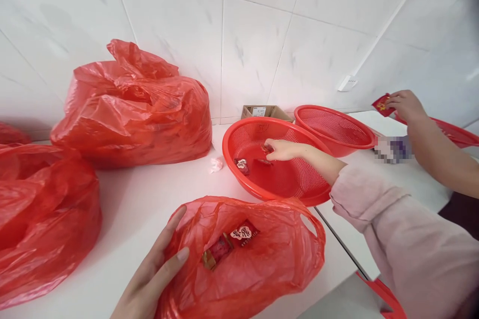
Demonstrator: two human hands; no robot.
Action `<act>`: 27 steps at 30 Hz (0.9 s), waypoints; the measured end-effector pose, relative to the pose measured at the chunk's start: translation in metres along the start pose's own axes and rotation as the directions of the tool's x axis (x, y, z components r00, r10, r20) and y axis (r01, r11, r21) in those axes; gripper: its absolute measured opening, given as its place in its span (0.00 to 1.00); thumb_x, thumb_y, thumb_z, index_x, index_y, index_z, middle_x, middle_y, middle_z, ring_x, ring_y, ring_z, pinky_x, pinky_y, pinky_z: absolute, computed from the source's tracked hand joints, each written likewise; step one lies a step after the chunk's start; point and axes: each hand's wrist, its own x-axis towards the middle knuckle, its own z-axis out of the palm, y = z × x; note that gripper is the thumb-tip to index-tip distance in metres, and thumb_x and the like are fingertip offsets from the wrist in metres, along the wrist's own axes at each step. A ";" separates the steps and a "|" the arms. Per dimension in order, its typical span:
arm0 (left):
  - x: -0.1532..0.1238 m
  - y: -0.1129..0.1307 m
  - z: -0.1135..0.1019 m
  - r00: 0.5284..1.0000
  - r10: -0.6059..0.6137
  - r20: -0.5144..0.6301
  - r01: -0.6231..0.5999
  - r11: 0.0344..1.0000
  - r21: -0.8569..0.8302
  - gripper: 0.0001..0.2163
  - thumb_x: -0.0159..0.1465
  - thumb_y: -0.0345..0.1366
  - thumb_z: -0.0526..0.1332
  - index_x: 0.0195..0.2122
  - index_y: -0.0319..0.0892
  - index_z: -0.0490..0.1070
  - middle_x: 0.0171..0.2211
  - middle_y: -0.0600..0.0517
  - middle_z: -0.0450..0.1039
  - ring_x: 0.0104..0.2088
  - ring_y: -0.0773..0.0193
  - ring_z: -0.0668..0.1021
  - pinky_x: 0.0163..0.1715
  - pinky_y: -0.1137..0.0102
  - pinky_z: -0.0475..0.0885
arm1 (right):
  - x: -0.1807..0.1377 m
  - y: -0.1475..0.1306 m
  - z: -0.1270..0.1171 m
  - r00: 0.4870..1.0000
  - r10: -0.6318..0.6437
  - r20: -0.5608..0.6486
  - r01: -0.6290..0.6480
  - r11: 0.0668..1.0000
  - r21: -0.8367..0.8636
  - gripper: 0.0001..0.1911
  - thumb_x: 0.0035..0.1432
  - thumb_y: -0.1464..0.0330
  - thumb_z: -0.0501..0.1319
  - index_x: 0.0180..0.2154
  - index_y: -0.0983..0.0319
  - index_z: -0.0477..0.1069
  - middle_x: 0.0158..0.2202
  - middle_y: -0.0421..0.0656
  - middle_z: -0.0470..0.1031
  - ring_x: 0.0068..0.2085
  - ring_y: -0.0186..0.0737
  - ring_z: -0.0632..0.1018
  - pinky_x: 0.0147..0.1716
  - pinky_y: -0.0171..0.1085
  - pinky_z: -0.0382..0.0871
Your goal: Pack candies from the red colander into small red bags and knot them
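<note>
My left hand grips the near left rim of a red plastic bag, thumb on the inner side, so its mouth gapes. Inside lie a dark red packet with white lettering and a red and gold wrapped piece. My right hand, in a pink sleeve, reaches into a red perforated basket behind the bag. Its fingers are closed on a small red packet. Beneath them another small packet lies in the basket, with a dark red packet at the left wall.
Full red bags stand at the left on the white table. Crumpled pinkish plastic lies near the basket. Behind are a cardboard box and a second basket. At right, another person's hand holds a red packet.
</note>
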 end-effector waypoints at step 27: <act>-0.004 0.006 0.010 0.998 0.012 0.065 -0.011 1.000 -0.021 0.32 0.59 0.44 0.66 0.65 0.62 0.58 0.68 0.56 0.55 0.66 0.47 0.61 0.60 0.58 0.66 | -0.129 -0.137 -0.008 0.928 -0.347 0.135 0.258 0.860 0.440 0.15 0.57 0.59 0.59 0.45 0.58 0.66 0.37 0.42 0.73 0.33 0.39 0.74 0.27 0.35 0.65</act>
